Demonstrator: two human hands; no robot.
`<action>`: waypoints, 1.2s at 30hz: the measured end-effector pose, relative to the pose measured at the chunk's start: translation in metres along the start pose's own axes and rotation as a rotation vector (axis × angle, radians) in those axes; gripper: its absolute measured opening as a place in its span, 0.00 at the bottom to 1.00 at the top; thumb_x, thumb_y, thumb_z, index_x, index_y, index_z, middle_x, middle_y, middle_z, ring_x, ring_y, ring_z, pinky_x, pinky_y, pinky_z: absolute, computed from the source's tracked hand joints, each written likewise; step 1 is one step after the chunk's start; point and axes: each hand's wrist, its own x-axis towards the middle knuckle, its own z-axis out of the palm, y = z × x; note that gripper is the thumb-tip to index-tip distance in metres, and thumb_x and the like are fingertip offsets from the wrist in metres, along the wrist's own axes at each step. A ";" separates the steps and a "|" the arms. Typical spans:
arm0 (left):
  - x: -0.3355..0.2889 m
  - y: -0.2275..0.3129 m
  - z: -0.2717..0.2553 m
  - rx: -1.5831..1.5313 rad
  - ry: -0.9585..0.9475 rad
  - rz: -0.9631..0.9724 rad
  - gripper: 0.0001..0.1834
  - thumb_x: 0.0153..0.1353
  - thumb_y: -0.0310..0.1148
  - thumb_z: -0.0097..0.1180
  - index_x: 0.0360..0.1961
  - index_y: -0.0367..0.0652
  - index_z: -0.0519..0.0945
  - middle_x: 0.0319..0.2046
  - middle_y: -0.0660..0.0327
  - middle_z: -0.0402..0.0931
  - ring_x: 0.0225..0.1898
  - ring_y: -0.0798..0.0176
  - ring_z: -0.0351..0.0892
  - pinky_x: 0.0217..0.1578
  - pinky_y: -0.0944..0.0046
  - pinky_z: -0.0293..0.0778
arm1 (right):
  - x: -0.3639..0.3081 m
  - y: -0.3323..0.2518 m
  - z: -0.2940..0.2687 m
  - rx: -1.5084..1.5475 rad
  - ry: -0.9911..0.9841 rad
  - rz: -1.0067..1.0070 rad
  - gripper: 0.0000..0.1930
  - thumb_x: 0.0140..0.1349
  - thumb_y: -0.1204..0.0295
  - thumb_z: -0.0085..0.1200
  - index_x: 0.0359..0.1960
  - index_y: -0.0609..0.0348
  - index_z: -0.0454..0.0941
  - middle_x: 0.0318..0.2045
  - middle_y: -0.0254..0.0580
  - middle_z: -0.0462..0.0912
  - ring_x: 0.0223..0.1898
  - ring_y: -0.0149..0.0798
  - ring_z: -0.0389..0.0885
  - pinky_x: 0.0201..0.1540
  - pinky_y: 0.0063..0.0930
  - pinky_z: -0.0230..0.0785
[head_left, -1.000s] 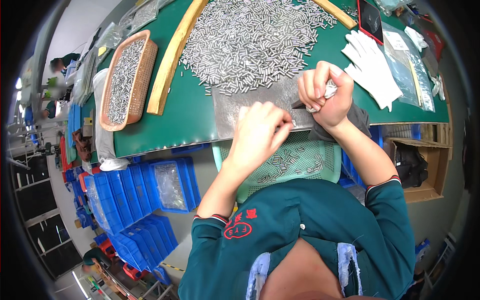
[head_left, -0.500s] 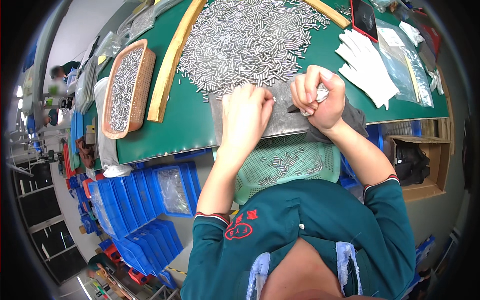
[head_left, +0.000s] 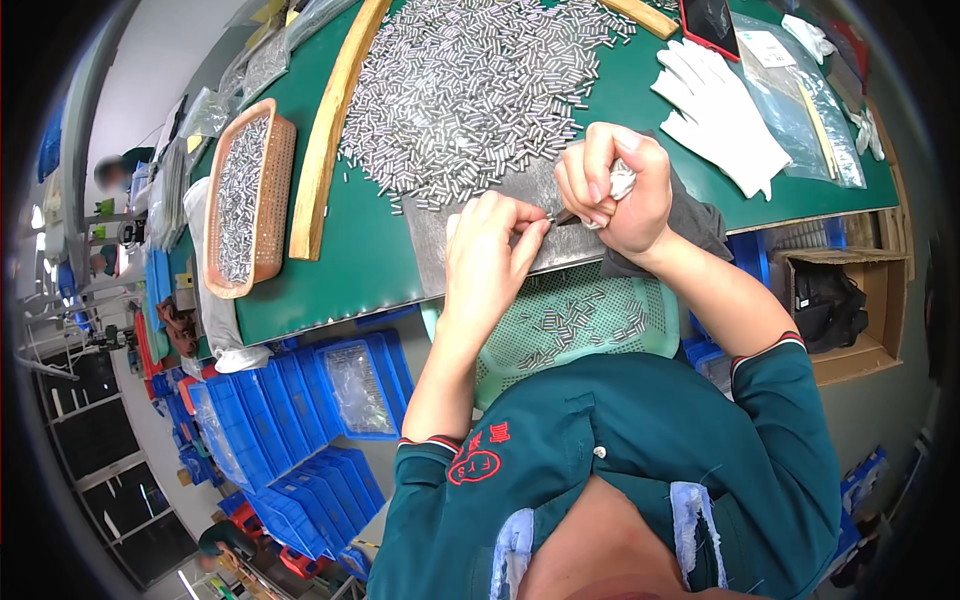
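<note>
My left hand (head_left: 485, 245) is closed, its thumb and forefinger pinching a small metal pin (head_left: 550, 216). In a fist, my right hand (head_left: 630, 190) grips a dark-bladed hand tool (head_left: 567, 217) with a white-wrapped handle; its tip is at the pin or just beside it, and I cannot tell whether they touch. Both hands are above a grey mat (head_left: 431, 245) at the table's near edge. Beyond them spreads a big heap of short metal pins (head_left: 460, 100). Below the edge, a green perforated basket (head_left: 655, 315) has more pins in it.
Wooden strips (head_left: 322, 170) flank the heap. An orange-brown basket (head_left: 276, 200) full of pins stands left. On the right lie a white glove (head_left: 725, 125), a red-edged phone (head_left: 708, 25) and a dark cloth (head_left: 690, 215). Blue bins (head_left: 290, 400) and a cardboard box (head_left: 880, 300) are below.
The dark tool tip and the pin in my left fingers have come together. My right hand has shifted slightly left. The whole view has tilted and shifted a little.
</note>
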 end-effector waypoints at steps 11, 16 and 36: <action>0.002 -0.006 0.001 -0.062 -0.018 0.005 0.04 0.46 0.29 0.59 0.25 0.46 0.77 0.21 0.66 0.69 0.26 0.64 0.68 0.30 0.64 0.58 | 0.002 0.002 0.000 -0.042 0.004 0.049 0.20 0.61 0.61 0.28 0.13 0.56 0.58 0.06 0.32 0.58 0.07 0.24 0.50 0.10 0.18 0.46; 0.001 -0.006 0.001 -0.066 -0.002 0.012 0.04 0.46 0.29 0.59 0.25 0.46 0.77 0.21 0.67 0.69 0.26 0.65 0.68 0.30 0.64 0.58 | 0.003 0.002 -0.001 0.017 0.016 0.023 0.20 0.61 0.60 0.28 0.13 0.56 0.58 0.06 0.30 0.56 0.07 0.24 0.49 0.10 0.18 0.46; 0.002 -0.004 -0.002 -0.043 -0.022 0.042 0.04 0.46 0.29 0.58 0.26 0.46 0.76 0.20 0.67 0.68 0.25 0.65 0.67 0.31 0.65 0.58 | 0.004 0.001 0.002 -0.108 -0.013 0.017 0.20 0.60 0.61 0.28 0.13 0.56 0.58 0.06 0.31 0.56 0.07 0.24 0.50 0.09 0.18 0.45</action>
